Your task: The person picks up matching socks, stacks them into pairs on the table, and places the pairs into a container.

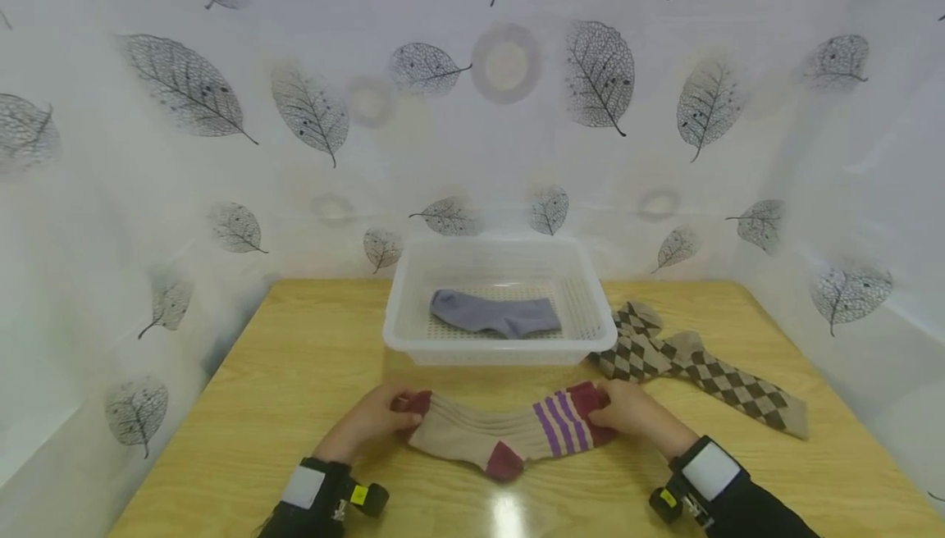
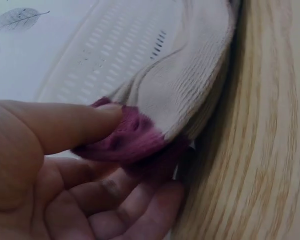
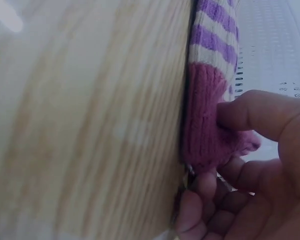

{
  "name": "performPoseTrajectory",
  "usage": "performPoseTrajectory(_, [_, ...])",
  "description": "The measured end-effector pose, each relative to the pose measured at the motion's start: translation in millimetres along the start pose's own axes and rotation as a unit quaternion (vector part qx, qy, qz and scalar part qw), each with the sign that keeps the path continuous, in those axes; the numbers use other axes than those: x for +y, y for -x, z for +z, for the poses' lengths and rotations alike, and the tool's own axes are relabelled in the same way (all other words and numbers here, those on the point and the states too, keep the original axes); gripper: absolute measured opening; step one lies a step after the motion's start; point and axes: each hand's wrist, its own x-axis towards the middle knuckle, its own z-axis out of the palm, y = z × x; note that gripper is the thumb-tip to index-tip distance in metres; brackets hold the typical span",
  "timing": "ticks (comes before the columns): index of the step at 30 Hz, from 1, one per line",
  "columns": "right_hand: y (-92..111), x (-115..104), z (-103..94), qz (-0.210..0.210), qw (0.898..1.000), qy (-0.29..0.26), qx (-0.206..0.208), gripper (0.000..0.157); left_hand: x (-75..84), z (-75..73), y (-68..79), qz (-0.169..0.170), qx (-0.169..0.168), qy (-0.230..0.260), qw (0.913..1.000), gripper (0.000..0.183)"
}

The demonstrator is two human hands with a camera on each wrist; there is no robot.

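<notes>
A beige sock (image 1: 472, 431) with a maroon toe, heel and cuff and purple stripes stretches sideways between both hands, low over the table in front of the basket. My left hand (image 1: 379, 417) pinches its maroon toe (image 2: 135, 132), thumb on top and fingers beneath. At the other end my right hand (image 1: 633, 413) pinches the maroon cuff (image 3: 207, 115) between thumb and fingers. Behind the sock stands a white plastic basket (image 1: 498, 355) with a grey-blue sock (image 1: 495, 314) lying flat inside.
Right of the basket, beige and brown argyle socks (image 1: 738, 386) lie on the wooden table (image 1: 244, 431), partly overlapping and close to the basket's corner. A white leaf-print curtain (image 1: 443, 152) encloses the back and sides.
</notes>
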Motion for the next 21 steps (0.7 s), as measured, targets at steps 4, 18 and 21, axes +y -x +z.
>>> performPoseTrajectory(4, [3.4, 1.7, -4.8, -0.032, 0.999, -0.010, 0.001, 0.028, -1.5, -5.3, 2.5, 0.017, 0.000, -0.003, 0.9998, 0.038])
performPoseTrajectory(18, [22.3, -35.5, -65.4, -0.131, 0.986, -0.102, -0.011, 0.020, 44.7, -38.1, 10.4, 0.069, -0.005, 0.104, 0.9922, 0.025])
performPoseTrajectory(21, [21.6, -45.7, -83.0, -0.131, 0.983, -0.127, -0.017, 0.023, 58.7, -49.5, 5.7, 0.078, 0.007, 0.085, 0.9933, 0.024])
